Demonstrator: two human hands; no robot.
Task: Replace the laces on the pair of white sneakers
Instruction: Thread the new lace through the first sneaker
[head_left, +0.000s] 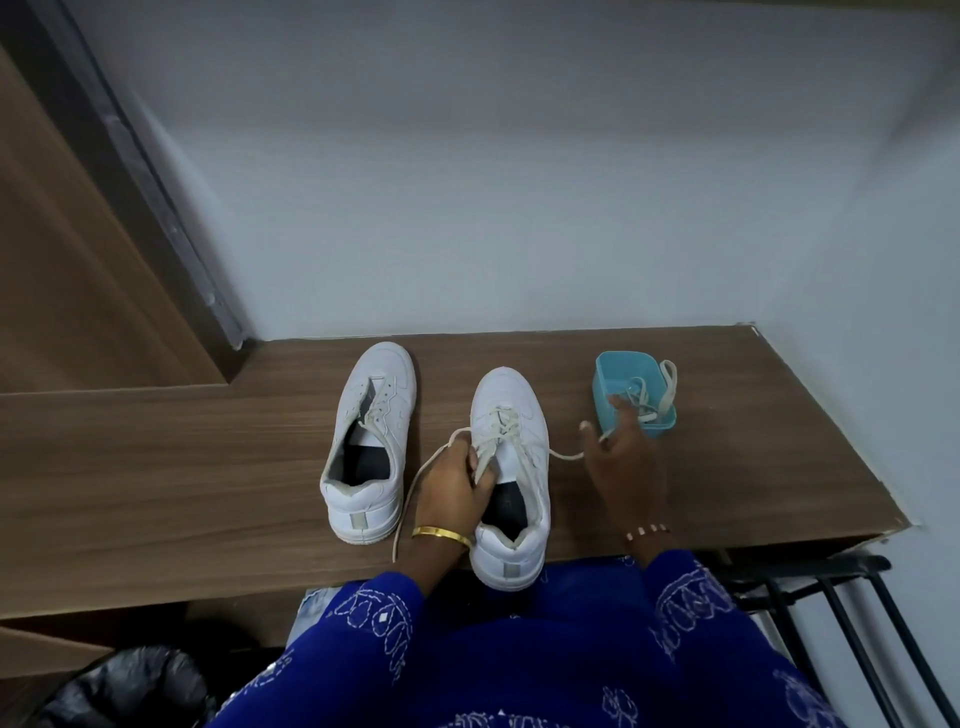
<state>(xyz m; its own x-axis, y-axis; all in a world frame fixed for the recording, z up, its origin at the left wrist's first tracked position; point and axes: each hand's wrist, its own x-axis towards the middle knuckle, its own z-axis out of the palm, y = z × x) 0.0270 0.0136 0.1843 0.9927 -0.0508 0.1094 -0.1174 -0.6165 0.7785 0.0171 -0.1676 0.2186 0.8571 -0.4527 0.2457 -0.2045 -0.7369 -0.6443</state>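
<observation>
At the centre of the frame, on the brown wood-grain bench, two white sneakers stand side by side with toes pointing toward the grey wall. The left sneaker carries no lace through most of its eyelets; its tongue and dark insole are exposed. The right sneaker is laced with a white lace, and its heel overhangs the near edge of the bench. The left hand rests on the inner side of the right sneaker, fingers curled round lace strands at the tongue; one lace end loops from this hand down the bench toward the lower centre of the frame. The right hand lies to the right of the same sneaker with fingers spread and relaxed; the other lace end runs from the sneaker to its fingers, but whether it is pinched cannot be told. Just beyond the right hand, a small teal plastic container holds a spare white lace, part of which hangs over its rim. A gold bangle sits on the left wrist, a beaded bracelet on the right. A black bag occupies the lower left of the frame.
</observation>
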